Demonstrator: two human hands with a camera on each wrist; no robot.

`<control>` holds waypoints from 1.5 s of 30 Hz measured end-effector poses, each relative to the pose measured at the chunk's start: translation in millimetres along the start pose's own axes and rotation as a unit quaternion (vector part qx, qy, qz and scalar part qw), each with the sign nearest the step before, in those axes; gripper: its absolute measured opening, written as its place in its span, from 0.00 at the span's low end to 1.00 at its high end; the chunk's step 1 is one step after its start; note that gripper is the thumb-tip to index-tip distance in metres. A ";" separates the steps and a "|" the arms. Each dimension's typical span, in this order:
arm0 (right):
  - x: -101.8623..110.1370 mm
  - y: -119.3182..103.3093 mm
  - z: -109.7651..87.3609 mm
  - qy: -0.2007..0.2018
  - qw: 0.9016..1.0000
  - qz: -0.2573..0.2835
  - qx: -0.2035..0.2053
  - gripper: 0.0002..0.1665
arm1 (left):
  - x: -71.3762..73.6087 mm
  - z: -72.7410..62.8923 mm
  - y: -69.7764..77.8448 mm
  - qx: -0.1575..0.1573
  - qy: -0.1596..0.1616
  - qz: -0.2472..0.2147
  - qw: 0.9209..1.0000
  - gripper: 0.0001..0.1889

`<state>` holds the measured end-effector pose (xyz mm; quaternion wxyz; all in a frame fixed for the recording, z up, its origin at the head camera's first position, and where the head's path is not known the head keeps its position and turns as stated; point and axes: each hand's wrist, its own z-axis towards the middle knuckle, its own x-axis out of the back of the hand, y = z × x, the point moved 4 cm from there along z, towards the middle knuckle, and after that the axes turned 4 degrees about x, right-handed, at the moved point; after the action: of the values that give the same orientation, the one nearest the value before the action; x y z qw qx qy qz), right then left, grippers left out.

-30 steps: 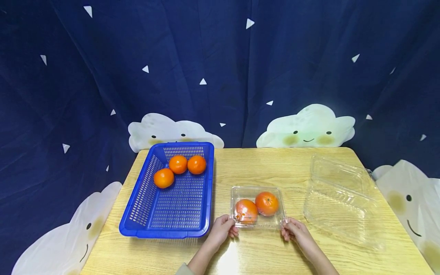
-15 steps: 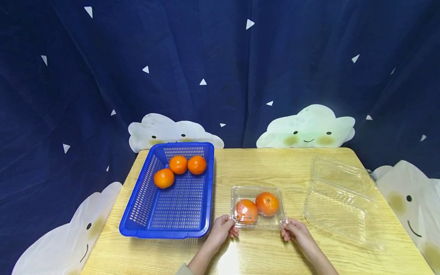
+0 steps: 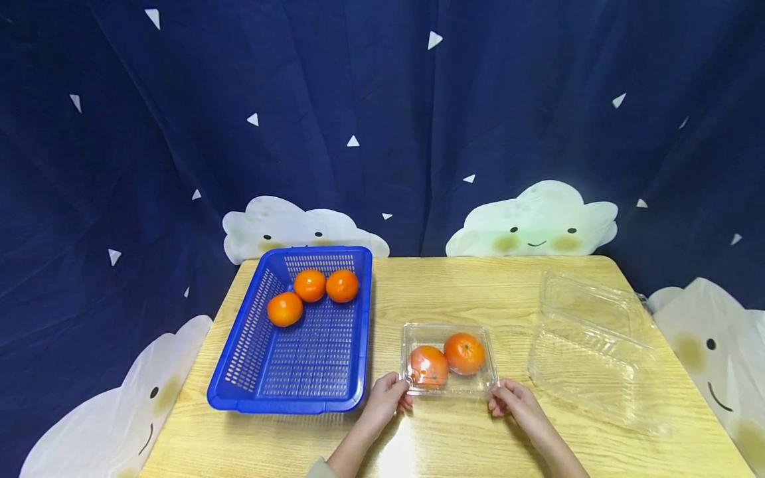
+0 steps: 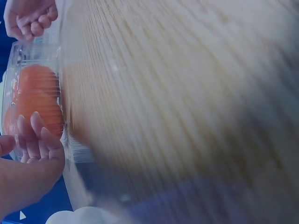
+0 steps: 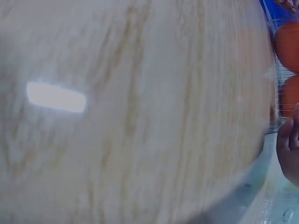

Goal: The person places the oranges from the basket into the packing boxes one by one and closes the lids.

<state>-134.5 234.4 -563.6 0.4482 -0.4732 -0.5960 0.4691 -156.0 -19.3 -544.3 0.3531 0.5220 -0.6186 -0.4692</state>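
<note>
On the table (image 3: 454,292), left grip (image 3: 384,400) and right grip (image 3: 515,401) pinch the clear box (image 3: 451,390), likely to close it, and next it needs a firm push.

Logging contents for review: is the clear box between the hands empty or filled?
Not empty: the clear box holds two orange fruits, seen through its plastic.

Curtained-off spot, indoors by the look of it; whether home, shop or studio, cannot tell. Dark-blue curtain (image 3: 382,99) hangs behind the surface (image 3: 454,292) and round to both its sides, nursery-like in print: scattered white triangles (image 3: 434,40), smiling clouds (image 3: 538,209) behind the surface and at its flanks. Surface itself pale wood-grain, far corners rounded, an oblong glare (image 5: 56,97) on it, lamp-like, in the right wrist view.
</note>
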 end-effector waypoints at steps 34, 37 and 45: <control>-6.9 -55.1 -4.0 0.121 0.894 -0.382 0.199 0.40 | -0.6 -0.1 12.6 -0.248 0.137 0.383 0.879 0.31; -9.2 -55.0 -1.8 0.114 0.889 -0.386 0.218 0.40 | -4.0 -0.6 14.6 -0.260 0.132 0.403 0.868 0.33; -16.6 -53.9 1.4 0.095 0.878 -0.392 0.259 0.38 | -12.0 -0.7 17.3 -0.279 0.113 0.442 0.845 0.35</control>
<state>-141.1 211.9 -512.3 0.7564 -0.1106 -0.5443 0.3455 -158.4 -7.5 -527.0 0.7211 0.1222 -0.5828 -0.3541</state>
